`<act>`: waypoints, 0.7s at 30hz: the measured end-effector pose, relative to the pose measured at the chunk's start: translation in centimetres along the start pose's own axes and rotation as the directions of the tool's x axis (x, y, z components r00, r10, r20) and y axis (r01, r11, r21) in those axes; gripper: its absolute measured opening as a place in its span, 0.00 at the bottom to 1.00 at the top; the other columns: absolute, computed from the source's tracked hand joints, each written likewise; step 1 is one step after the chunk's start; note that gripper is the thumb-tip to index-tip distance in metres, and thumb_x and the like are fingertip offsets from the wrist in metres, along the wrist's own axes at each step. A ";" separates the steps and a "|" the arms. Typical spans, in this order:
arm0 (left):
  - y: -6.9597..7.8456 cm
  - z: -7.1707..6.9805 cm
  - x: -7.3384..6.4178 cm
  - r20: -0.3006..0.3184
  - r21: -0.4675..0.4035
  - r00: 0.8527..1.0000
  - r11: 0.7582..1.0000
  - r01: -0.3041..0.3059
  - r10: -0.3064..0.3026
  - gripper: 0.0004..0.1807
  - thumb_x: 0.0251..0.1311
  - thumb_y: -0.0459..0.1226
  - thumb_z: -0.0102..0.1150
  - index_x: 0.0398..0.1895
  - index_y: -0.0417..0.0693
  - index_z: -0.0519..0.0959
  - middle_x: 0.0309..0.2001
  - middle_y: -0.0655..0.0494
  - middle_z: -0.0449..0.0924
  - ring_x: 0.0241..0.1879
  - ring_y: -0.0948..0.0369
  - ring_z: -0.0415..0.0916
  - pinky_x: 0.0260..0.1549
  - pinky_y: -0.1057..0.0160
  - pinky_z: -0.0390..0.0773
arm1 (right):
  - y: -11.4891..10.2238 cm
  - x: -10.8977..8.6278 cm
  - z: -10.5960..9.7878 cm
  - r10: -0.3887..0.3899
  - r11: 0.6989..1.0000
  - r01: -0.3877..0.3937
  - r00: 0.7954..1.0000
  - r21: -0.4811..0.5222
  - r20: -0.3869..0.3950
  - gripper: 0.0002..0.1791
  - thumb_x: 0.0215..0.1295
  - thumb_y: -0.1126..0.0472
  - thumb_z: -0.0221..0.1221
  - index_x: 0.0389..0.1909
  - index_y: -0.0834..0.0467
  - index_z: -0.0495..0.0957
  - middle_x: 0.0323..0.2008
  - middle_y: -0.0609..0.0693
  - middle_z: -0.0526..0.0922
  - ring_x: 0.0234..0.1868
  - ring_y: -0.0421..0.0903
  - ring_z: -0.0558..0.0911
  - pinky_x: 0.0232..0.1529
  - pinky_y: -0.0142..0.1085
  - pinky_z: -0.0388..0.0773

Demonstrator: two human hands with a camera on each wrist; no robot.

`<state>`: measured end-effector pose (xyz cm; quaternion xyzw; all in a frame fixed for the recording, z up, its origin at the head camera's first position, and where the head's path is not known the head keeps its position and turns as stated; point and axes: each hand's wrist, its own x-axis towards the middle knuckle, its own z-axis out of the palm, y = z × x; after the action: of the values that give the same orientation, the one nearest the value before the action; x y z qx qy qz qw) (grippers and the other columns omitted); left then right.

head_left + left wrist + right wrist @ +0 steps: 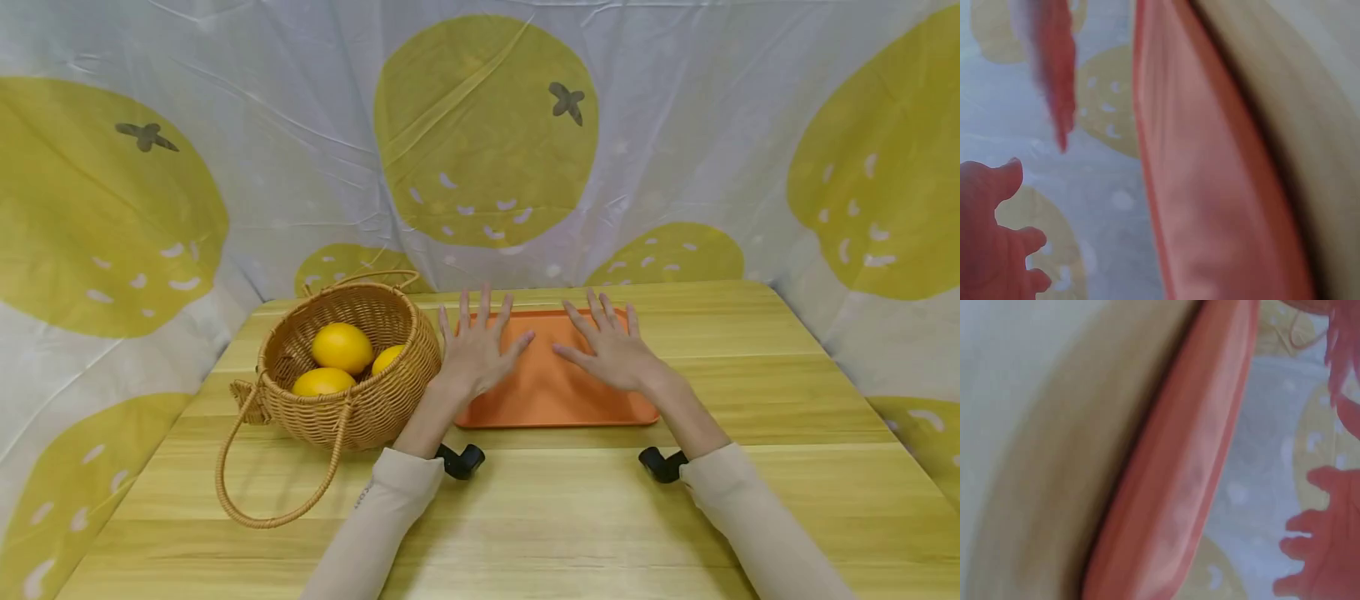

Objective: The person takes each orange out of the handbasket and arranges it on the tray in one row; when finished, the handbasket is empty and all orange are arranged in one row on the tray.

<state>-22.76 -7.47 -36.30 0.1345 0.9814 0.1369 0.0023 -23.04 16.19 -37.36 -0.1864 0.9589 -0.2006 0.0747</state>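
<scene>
Both hands are held over an orange tray (543, 408), palms down with fingers spread and nothing in them. My left hand (476, 354) overlaps the tray's left side in the head view, close to a wicker basket (390, 408). Over the tray's right part is my right hand (611, 354), its thumb pointing toward the other thumb. Inside the basket lie yellow lemon-like fruits (342, 347), one partly hidden by the rim. In the left wrist view the tray (1191, 187) runs beside the left fingers (991, 250); the right wrist view shows the tray (1166, 469) and right fingers (1329, 544).
The basket's front handle (273, 523) droops onto the wooden table (570, 517), and its other handle (367, 273) stands at the back. Black wrist-camera mounts (461, 461) jut inward below both wrists. A cloth (300, 125) printed with yellow fruit hangs behind and at the sides.
</scene>
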 end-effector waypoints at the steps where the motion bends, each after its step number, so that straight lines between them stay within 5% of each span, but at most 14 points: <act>1: 0.2 -0.5 0.0 -0.003 -0.005 1.000 1.000 -0.006 0.006 0.43 0.75 0.68 0.33 0.86 0.65 0.39 0.86 0.50 0.27 0.83 0.41 0.21 0.76 0.30 0.24 | 0.3 -0.1 -0.3 0.000 1.000 -0.001 1.000 0.031 0.022 0.46 0.79 0.32 0.43 0.85 0.48 0.35 0.82 0.61 0.21 0.83 0.65 0.26 0.75 0.68 0.18; 9: 2.9 -5.2 -0.4 0.002 -0.048 0.997 0.996 -0.075 0.075 0.43 0.76 0.68 0.32 0.85 0.66 0.37 0.85 0.51 0.25 0.83 0.43 0.21 0.75 0.32 0.21 | 3.7 -1.0 -1.8 0.022 0.980 -0.067 0.972 0.187 0.234 0.48 0.79 0.33 0.44 0.85 0.54 0.37 0.80 0.68 0.20 0.80 0.72 0.24 0.72 0.72 0.18; 21: 5.8 -12.5 0.7 -0.004 -0.088 0.988 0.984 -0.154 0.154 0.41 0.76 0.67 0.33 0.85 0.67 0.40 0.85 0.54 0.21 0.84 0.42 0.23 0.75 0.33 0.19 | 7.7 -1.5 -2.1 0.092 0.961 -0.188 0.907 0.201 0.412 0.49 0.79 0.36 0.47 0.84 0.57 0.34 0.77 0.76 0.19 0.77 0.78 0.22 0.68 0.78 0.26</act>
<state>-22.44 -5.25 -22.67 0.2098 0.9611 0.1795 -0.0009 -24.62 24.05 -38.54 -0.1434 0.9038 -0.2648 0.3042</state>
